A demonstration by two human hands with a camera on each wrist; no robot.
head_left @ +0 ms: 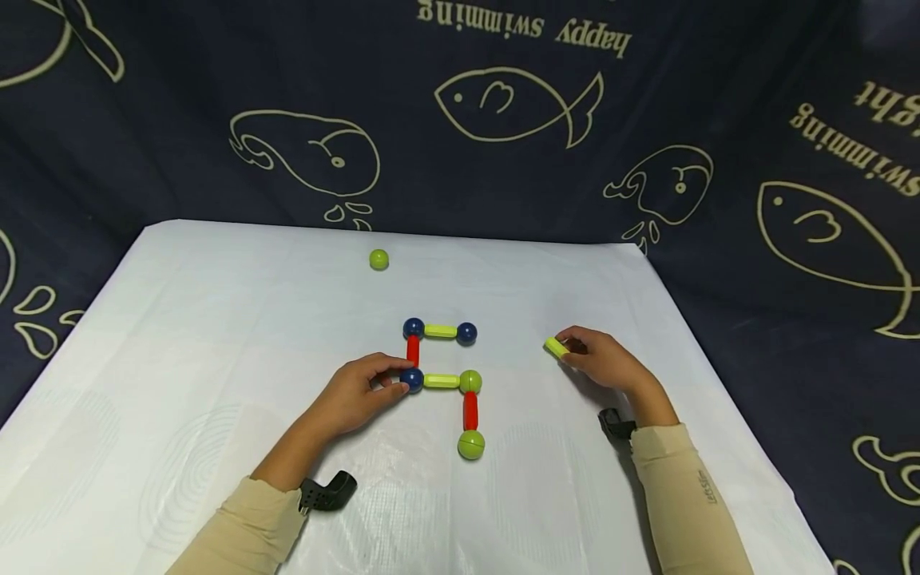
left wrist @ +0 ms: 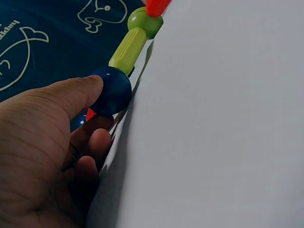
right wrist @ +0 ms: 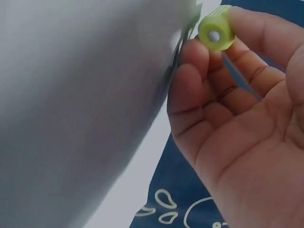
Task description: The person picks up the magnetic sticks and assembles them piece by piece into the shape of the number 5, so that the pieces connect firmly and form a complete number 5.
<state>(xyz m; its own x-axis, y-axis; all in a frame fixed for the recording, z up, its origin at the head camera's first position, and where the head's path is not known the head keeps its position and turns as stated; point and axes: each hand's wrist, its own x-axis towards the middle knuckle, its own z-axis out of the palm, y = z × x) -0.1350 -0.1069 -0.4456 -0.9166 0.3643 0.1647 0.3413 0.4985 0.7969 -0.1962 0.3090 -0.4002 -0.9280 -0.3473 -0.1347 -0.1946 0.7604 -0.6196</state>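
On the white table lies a joined figure of balls and magnetic rods. My left hand (head_left: 362, 391) grips the blue ball (head_left: 412, 380) at its left bend between thumb and fingers. A red rod (head_left: 413, 351) runs from that ball to an upper blue ball (head_left: 413, 328), then a yellow-green rod (head_left: 441, 331) leads to another blue ball (head_left: 466, 333). Rightward, a second yellow-green rod (head_left: 442, 382) meets a green ball (head_left: 470, 382), with a red rod (head_left: 470, 410) and green ball (head_left: 471, 445) below. Right of the figure, my right hand (head_left: 607, 361) pinches a loose yellow-green rod (right wrist: 217, 29), its metal end showing.
A single green ball (head_left: 378, 259) sits near the far edge of the white-covered table (head_left: 251, 279). Behind it hangs a dark blue cloth (head_left: 402, 176) with fish drawings. Black wrist cameras sit on both forearms.
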